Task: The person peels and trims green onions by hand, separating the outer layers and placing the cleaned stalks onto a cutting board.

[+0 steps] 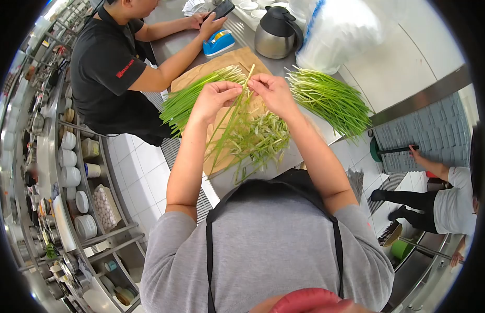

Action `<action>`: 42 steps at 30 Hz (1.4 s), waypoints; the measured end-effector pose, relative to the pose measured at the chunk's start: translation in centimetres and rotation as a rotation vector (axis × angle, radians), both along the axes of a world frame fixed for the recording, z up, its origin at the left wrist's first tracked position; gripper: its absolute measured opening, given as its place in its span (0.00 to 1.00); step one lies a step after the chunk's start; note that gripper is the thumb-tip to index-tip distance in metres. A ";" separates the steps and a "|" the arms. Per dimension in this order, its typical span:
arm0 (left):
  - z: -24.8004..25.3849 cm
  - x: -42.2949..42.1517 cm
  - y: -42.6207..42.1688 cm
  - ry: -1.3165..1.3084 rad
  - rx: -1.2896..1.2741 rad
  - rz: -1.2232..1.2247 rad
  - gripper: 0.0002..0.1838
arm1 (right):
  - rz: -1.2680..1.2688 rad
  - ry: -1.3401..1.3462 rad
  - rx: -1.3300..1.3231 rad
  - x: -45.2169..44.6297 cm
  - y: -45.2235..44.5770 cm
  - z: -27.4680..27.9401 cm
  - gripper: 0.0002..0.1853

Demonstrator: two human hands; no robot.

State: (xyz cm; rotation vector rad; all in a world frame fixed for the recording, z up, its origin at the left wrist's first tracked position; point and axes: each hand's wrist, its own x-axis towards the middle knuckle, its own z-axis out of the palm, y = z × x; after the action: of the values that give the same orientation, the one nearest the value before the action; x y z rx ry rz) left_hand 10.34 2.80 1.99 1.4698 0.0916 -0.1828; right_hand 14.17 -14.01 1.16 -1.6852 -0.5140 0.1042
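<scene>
Above the table, my left hand (pixel 217 100) and my right hand (pixel 275 94) are close together, fingers pinched on a few long chives (pixel 233 122). The green leaves hang below my left hand, and a pale stalk sticks up between the hands. Beneath them a loose heap of trimmed chive scraps (pixel 263 134) lies on brown paper (pixel 247 56). One bunch of chives (pixel 193 99) rests left of my left hand, pale ends away from me. A second bunch (pixel 331 101) lies to the right of my right hand.
A person in black (pixel 109 57) holds a phone (pixel 219 9) at the left, beside a blue tape dispenser (pixel 218 43). A steel jug (pixel 276 32) and white plastic bag (pixel 339 34) stand behind. Shelves (pixel 75 172) line the left; another person (pixel 451 201) is at the right.
</scene>
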 end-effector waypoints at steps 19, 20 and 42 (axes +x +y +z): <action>-1.5 0.2 -1.1 -0.109 0.085 0.068 0.05 | -0.005 0.248 0.200 -2.2 -0.4 -0.3 0.05; -1.9 0.3 -1.2 -0.135 0.071 0.079 0.05 | 0.033 0.245 0.252 -2.2 -0.4 -0.4 0.05; -0.4 -1.7 -1.1 -0.045 -0.199 0.067 0.09 | 0.027 0.169 0.126 -2.2 -0.7 0.1 0.08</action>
State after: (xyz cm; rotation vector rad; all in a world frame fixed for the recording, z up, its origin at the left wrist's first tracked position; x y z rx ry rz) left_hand 8.65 1.67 1.63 1.2696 0.0838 -0.1013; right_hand 11.98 -14.68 1.28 -1.5313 -0.4082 0.2272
